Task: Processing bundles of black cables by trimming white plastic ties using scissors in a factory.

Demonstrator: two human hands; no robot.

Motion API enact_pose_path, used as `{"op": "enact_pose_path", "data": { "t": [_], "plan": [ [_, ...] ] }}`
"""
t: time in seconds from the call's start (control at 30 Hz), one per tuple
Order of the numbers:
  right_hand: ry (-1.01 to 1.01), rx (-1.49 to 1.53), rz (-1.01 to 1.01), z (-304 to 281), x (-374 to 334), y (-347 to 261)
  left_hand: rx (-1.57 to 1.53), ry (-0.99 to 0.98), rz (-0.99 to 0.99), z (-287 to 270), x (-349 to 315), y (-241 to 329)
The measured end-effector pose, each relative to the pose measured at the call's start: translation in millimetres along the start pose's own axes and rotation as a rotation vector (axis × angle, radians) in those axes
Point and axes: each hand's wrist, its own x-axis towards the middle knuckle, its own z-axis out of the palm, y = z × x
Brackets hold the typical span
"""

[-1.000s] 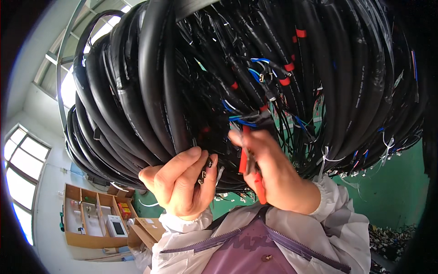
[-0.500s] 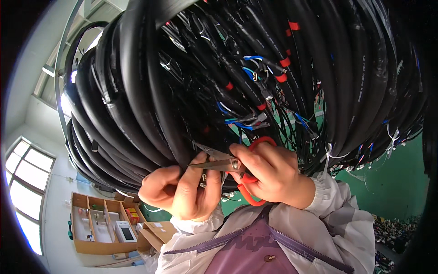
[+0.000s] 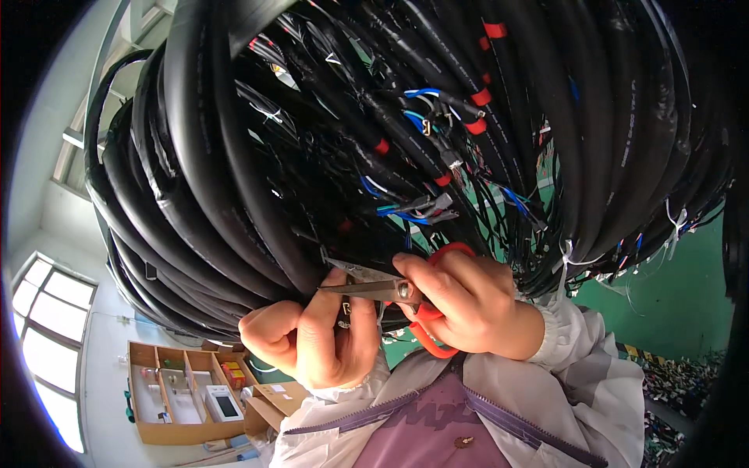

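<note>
My right hand (image 3: 476,308) is closed round the red-handled scissors (image 3: 425,312), whose blades (image 3: 367,290) point left and stand apart. Just left of them, my left hand (image 3: 320,335) has its fingers curled together, the blade tips touching or very near its fingertips. Between those fingers shows a small dark lead (image 3: 344,313) with a shiny metal end; the rest of it is hidden. Thick black cables (image 3: 226,187) hang in a large bundle right above both hands. Thinner leads with blue and white wires (image 3: 413,212) and red bands (image 3: 476,126) fill its middle.
White ties (image 3: 568,253) bind the cables at the right. Down at the left stands a cardboard box with compartments (image 3: 168,431), near a window (image 3: 53,320). Many cable ends (image 3: 686,382) lie in a heap on the green floor (image 3: 663,312) at the lower right.
The cable bundle appears slightly further left and higher in the view. Both hands stay nearly in place, and the gap between the scissor blades looks a little narrower.
</note>
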Motion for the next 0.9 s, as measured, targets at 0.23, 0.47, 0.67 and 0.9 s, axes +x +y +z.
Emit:
{"op": "enact_pose_path", "data": {
  "t": [0.23,0.47,0.67,0.9],
  "plan": [
    [-0.023,0.064,0.024,3.0,-5.0,-0.1,0.004,0.044,-0.023,0.8,-1.9,1.0],
    [0.008,0.006,0.039,2.0,-1.0,-4.6,-0.016,0.014,-0.06,-0.1,-1.7,0.9],
    [0.016,-0.029,0.033,2.5,-0.7,-6.9,-0.028,0.024,-0.072,-0.8,-4.0,0.5],
    [0.044,-0.026,0.042,3.5,-0.2,-9.1,-0.013,-0.023,-0.081,-4.3,-2.1,1.1]
  ]
}}
